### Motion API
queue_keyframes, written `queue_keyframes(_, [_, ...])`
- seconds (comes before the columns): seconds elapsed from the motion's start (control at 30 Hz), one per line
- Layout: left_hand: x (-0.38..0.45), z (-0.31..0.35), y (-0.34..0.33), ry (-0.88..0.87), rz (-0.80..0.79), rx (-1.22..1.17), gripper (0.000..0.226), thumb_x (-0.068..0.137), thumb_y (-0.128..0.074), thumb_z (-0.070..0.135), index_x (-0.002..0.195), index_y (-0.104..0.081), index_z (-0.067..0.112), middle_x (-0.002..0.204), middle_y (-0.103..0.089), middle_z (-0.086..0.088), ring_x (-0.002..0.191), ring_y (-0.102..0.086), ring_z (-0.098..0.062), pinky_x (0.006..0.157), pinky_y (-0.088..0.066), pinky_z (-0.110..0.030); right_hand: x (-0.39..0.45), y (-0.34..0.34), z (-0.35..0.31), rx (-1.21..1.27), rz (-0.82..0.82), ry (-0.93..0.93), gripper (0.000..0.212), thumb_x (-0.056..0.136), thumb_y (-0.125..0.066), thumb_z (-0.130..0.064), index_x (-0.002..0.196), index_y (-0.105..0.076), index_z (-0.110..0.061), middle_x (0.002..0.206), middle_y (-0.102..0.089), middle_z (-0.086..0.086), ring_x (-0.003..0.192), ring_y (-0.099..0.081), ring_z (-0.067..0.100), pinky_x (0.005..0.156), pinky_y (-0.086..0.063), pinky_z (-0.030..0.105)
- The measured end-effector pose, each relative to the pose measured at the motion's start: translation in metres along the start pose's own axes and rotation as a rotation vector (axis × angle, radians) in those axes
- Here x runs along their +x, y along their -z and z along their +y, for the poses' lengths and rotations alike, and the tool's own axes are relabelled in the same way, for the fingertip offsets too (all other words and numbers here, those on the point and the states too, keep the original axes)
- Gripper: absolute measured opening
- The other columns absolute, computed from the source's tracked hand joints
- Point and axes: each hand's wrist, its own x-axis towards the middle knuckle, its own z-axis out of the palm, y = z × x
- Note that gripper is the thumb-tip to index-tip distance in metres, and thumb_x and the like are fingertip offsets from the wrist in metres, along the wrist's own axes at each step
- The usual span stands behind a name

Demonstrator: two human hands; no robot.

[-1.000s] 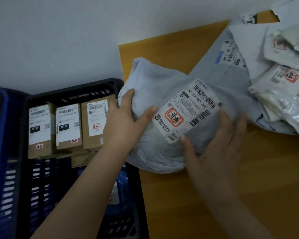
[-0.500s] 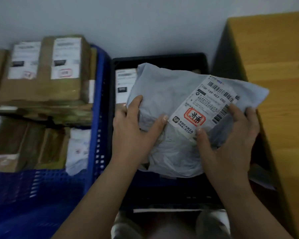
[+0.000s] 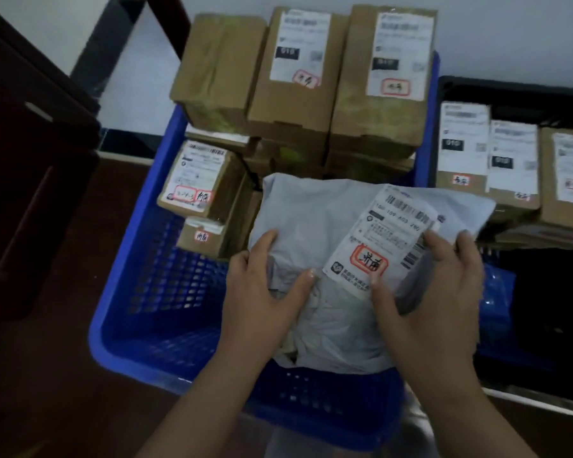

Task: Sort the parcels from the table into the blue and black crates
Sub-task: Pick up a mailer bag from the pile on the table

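Two hands grip soft crinkled grey poly mailer [image 3: 315, 219] over blue crate [image 3: 139, 312]: left hand [image 3: 262, 302] with thumb on top, fingers curled round left edge; right hand [image 3: 434, 299] pinching glossy white label [image 3: 377, 239]. Beyond fingertips, taped rectangular cardboard boxes [image 3: 298, 77] stacked. Black crate [image 3: 516, 90] right of right fingers holds boxes.

A dark reddish-brown floor [image 3: 63, 375] carries two crates that stand side by side, touching or nearly so. The blue perforated plastic crate [image 3: 153, 312] sits left of centre, its near rim toward the viewer. The black plastic crate [image 3: 516, 90] stands to its right, reaching the frame's right edge. On the far left, a dark brown wooden cabinet [image 3: 24, 160] also rests on the floor, near the blue crate's left wall.
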Motion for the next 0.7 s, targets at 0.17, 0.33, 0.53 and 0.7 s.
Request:
queue_keyframes(0.17, [0.01, -0.059, 0.012, 0.19, -0.099, 0.055, 0.076, 0.084, -0.065, 0.051, 0.148, -0.028, 0.035, 0.138, -0.037, -0.002, 0.12, -0.038, -0.011, 0.091, -0.032, -0.022, -0.008, -0.045, -0.011, -0.179, -0.309, 0.044, 0.08, 0.084, -0.066, -0.044, 0.149, -0.027, -0.018, 0.16, -0.006, 0.016, 0.139, -0.017, 0.031, 0.11, -0.029, 0.047])
queue_keyframes(0.33, [0.024, -0.112, -0.003, 0.376, -0.359, 0.096, 0.081, 0.077, -0.06, 0.062, 0.148, -0.029, 0.037, 0.138, -0.045, -0.007, 0.119, -0.051, -0.021, 0.101, -0.047, -0.039, 0.001, -0.083, 0.009, -0.302, -0.62, -0.119, 0.085, 0.089, -0.063, -0.043, 0.151, -0.009, -0.021, 0.159, 0.001, 0.011, 0.137, -0.02, 0.034, 0.108, -0.031, 0.044])
queue_keyframes(0.53, [0.06, -0.129, -0.035, 0.302, -0.41, 0.254, 0.082, 0.09, -0.064, 0.031, 0.153, -0.013, 0.036, 0.139, -0.03, -0.014, 0.123, -0.042, -0.031, 0.104, -0.04, -0.038, 0.014, -0.131, 0.034, -0.327, -0.653, -0.293, 0.097, 0.088, -0.066, -0.031, 0.152, 0.007, -0.029, 0.158, 0.013, 0.01, 0.136, -0.02, 0.037, 0.104, -0.036, 0.047])
queue_keyframes(0.7, [0.082, -0.16, -0.069, 0.295, -0.448, 0.25, 0.092, 0.089, -0.067, 0.024, 0.15, -0.002, 0.047, 0.143, -0.022, -0.013, 0.127, -0.039, -0.031, 0.105, -0.035, -0.033, 0.018, -0.174, 0.059, -0.373, -0.68, -0.393, 0.102, 0.088, -0.066, -0.028, 0.151, 0.015, -0.033, 0.157, 0.021, 0.01, 0.137, -0.018, 0.04, 0.109, -0.031, 0.053])
